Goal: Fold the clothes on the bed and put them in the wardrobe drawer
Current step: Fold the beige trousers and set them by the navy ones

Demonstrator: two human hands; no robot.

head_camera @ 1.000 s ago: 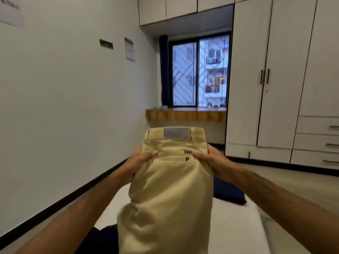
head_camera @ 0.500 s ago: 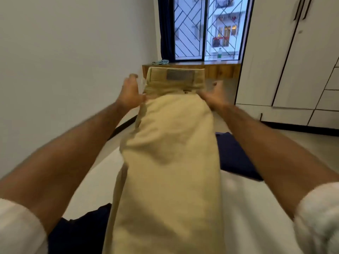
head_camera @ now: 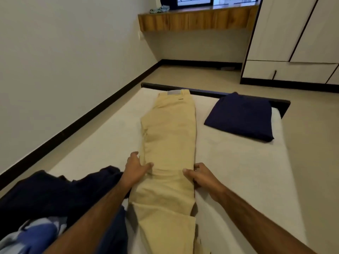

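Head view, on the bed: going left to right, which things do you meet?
Unfolded dark clothes pile → left hand → beige trousers → right hand → folded navy garment.

Hems of the beige trousers (head_camera: 169, 143) cut off by the bottom edge. Right hand (head_camera: 200, 176) fingers tucked under the trouser edge, out of sight. Heap of dark and blue clothes (head_camera: 55, 198) running off the lower left corner. Small bundle on the wooden ledge (head_camera: 192, 19) too blurred to name.
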